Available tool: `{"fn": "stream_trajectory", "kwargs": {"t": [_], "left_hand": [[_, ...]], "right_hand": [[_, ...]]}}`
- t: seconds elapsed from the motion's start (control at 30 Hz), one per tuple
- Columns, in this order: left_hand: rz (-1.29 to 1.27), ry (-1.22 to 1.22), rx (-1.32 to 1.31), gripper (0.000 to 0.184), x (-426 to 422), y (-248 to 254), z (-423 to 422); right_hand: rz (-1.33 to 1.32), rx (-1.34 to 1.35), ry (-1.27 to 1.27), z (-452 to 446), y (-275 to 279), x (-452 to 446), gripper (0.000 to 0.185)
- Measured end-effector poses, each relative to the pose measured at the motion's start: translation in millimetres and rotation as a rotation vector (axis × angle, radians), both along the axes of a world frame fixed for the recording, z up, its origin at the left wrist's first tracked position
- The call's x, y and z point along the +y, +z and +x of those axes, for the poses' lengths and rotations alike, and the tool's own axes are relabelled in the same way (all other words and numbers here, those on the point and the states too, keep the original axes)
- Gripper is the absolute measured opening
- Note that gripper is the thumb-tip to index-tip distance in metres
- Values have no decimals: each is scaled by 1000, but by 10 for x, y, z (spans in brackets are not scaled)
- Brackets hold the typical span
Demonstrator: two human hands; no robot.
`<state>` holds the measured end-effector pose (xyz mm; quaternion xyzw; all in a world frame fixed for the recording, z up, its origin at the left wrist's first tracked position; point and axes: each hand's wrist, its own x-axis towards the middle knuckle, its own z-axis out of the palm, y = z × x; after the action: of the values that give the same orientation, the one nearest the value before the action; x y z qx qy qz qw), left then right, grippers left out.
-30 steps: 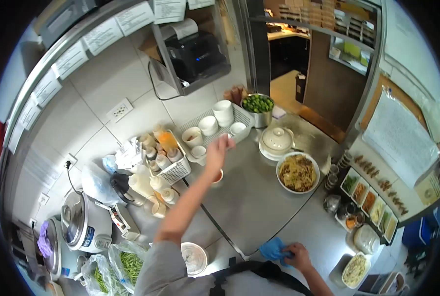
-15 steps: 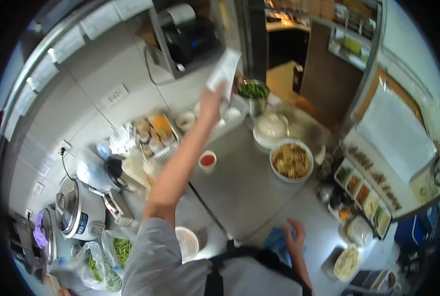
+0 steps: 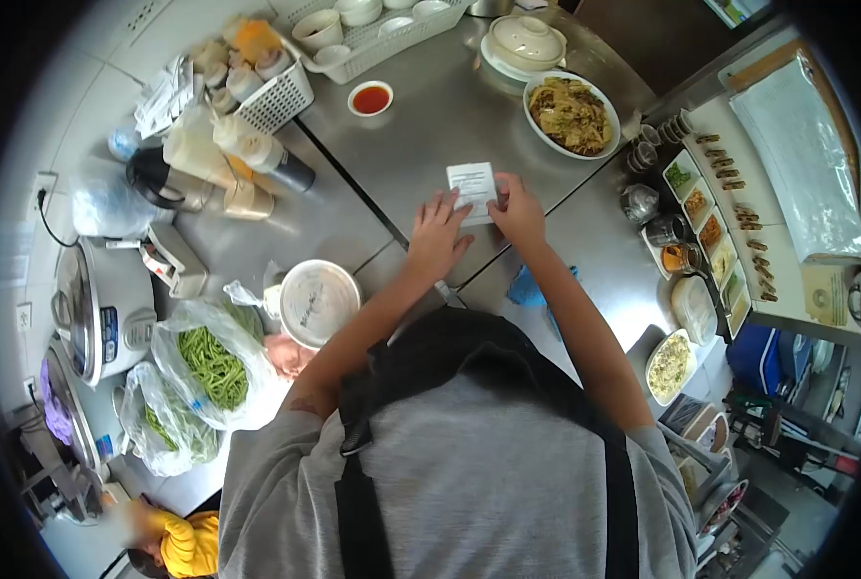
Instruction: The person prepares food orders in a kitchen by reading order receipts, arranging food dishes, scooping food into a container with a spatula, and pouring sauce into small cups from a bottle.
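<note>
A white printed receipt (image 3: 471, 181) lies flat over the steel counter in front of me. My right hand (image 3: 520, 214) pinches its right edge between thumb and fingers. With fingers spread, my left hand (image 3: 437, 237) rests against the slip's lower left edge. A crumpled blue cloth (image 3: 527, 287) is on the counter below my right hand, partly hidden by the forearm. Farther off stand a small cup of red sauce (image 3: 369, 98) and a white bowl of cooked cabbage-like food (image 3: 573, 114).
A lidded pot (image 3: 527, 43) and a basket of bowls (image 3: 358, 60) stand at the back. Left are squeeze bottles (image 3: 281, 162), a round tub (image 3: 320, 303), bagged green beans (image 3: 213, 367) and a rice cooker (image 3: 112, 309). Garnish trays (image 3: 708, 232) line the right. A person's yellow sleeve (image 3: 189, 543) shows lower left.
My left arm has come back from the wall printer with the receipt, down to the counter. My right hand has moved up from beside the blue cloth and grips the slip. My view has tilted down.
</note>
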<state>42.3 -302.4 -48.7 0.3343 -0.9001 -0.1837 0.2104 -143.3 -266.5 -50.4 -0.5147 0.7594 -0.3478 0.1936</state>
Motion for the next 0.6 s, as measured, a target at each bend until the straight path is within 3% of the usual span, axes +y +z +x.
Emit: {"fn": "stream_trajectory", "kwargs": {"t": [0.17,0.3,0.47,0.6], "left_hand": [[-26,-55,-154,60,-15,-70,55],[-23,-106,-265,57,-83,45,85],[26,-136,-418,55,-150,115,88],[36,-155,-403,58,-180,107,101]], "right_hand": [[-178,284,227,103,42,-90,21],[-153,361,235,193,40,-164,9],[-172,424,286,339,64,-236,10],[61,702,233,183,101,-186,13]]}}
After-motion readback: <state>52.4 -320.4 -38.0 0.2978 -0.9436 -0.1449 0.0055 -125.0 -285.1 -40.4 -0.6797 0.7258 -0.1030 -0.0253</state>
